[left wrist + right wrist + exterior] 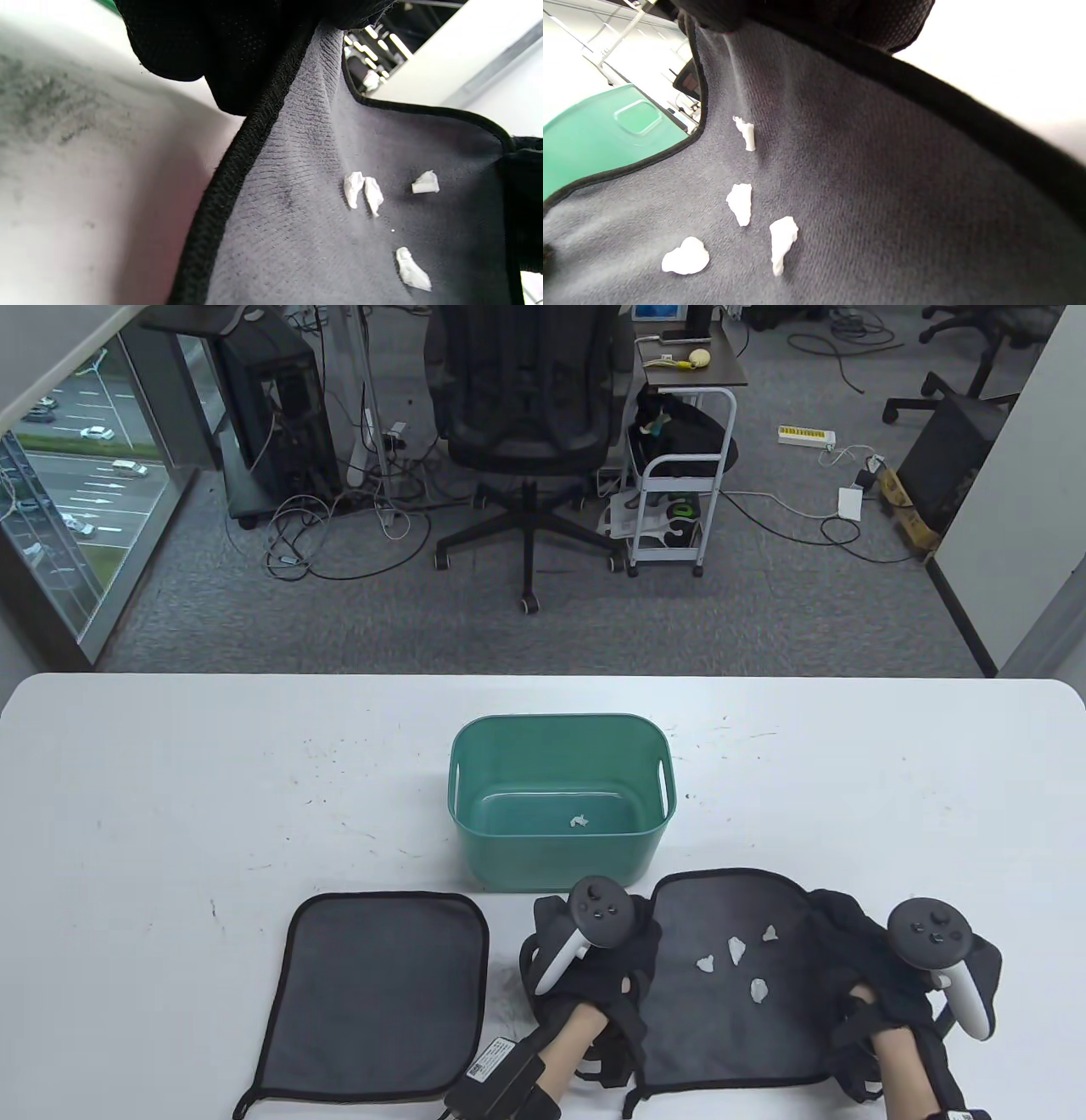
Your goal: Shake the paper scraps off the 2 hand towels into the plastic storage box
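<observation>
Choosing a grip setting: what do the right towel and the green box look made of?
Right towel: soft grey microfibre-like cloth, fine ribbed nap, black stitched hem; it drapes where both hands lift it. Green box: apparently rigid moulded plastic, smooth and slightly glossy, with cut-out handles.

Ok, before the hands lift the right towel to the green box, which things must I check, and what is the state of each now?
1. Left hand grips the left edge of the right towel: ok.
2. Right hand grips its right edge: ok.
3. Paper scraps near the towel's middle, away from the edges: ok, four show.
4. Green box open, just behind the towel: ok; it holds one scrap already.
5. Left towel lies flat beside, no scraps visible: ok.
6. How firm the grips are: cannot tell.
</observation>
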Available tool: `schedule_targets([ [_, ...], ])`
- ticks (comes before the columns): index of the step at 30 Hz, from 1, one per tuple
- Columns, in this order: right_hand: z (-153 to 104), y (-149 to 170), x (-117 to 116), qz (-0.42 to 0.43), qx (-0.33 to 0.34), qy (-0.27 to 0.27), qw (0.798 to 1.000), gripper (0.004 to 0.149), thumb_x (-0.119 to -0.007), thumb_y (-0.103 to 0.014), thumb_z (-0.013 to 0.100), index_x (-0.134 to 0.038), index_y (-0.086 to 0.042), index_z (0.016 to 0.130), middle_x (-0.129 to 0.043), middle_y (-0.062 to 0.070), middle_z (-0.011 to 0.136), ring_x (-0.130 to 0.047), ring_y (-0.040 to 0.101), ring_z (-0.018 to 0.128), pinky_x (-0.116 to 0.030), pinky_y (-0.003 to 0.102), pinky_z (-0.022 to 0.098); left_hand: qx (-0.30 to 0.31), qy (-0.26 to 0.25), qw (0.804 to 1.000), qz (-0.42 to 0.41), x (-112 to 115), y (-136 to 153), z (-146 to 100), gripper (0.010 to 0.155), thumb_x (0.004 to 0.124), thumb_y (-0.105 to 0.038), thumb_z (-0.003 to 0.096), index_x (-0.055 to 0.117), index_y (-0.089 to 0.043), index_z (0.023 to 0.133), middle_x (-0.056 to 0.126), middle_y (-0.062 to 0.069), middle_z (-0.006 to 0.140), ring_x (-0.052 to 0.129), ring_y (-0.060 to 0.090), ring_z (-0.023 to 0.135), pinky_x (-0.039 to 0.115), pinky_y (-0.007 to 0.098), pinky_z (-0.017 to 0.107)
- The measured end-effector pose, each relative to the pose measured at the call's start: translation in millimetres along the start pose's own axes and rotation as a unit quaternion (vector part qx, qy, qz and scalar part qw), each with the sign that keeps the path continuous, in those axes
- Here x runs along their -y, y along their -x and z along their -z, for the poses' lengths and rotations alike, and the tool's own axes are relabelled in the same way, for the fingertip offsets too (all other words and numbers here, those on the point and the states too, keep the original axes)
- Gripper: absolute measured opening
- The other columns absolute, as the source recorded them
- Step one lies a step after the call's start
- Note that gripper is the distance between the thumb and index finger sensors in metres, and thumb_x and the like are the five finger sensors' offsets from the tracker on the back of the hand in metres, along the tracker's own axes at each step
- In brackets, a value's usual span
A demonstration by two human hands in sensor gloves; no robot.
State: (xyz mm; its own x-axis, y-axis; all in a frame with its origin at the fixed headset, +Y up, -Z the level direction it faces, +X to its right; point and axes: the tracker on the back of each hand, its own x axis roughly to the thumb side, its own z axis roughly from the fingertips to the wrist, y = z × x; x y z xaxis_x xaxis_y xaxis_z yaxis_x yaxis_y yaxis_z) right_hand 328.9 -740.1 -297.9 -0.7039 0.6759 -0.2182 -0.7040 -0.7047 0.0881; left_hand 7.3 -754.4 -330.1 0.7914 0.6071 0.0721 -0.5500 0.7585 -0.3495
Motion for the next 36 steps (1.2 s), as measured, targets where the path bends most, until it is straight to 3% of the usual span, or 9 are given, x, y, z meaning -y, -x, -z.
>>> schedule_targets([
  [15,-13.2,-60.4,4.7,-0.017,0.048,-0.051,0.997,0.038,-0.077,-0.038,0.052,-0.080,-0.028,0.089,-0.100,0.003,0.069,-0.104,0.015,0.036,-0.086,0.041,0.036,0.030,-0.012,0.999,0.033,-38.5,-15.6,-23.9,0.042,0.064,-0.042,0.0566,0.063,-0.031,0.097,0.094,0.001,0.086,0.104,0.003,0.045,0.091,0.034,0.045],
  [23,-19.0,-106.7,6.5,-0.010,0.078,-0.072,0.994,0.038,-0.079,-0.037,0.052,-0.081,-0.027,0.088,-0.101,0.003,0.067,-0.106,0.011,0.033,-0.088,0.039,0.034,0.038,0.002,0.999,-0.009,-78.6,-17.7,-41.5,0.042,0.065,-0.042,0.0571,0.063,-0.032,0.098,0.095,0.000,0.084,0.104,0.002,0.044,0.091,0.034,0.045],
  [36,-11.3,-188.4,9.0,0.025,0.100,-0.091,0.990,0.039,-0.079,-0.037,0.052,-0.081,-0.025,0.088,-0.101,0.004,0.068,-0.106,0.013,0.034,-0.088,0.040,0.035,0.018,-0.038,0.999,-0.006,-157.8,-18.2,-57.4,0.042,0.065,-0.042,0.0573,0.064,-0.033,0.098,0.097,-0.002,0.079,0.104,0.004,0.046,0.090,0.035,0.047],
])
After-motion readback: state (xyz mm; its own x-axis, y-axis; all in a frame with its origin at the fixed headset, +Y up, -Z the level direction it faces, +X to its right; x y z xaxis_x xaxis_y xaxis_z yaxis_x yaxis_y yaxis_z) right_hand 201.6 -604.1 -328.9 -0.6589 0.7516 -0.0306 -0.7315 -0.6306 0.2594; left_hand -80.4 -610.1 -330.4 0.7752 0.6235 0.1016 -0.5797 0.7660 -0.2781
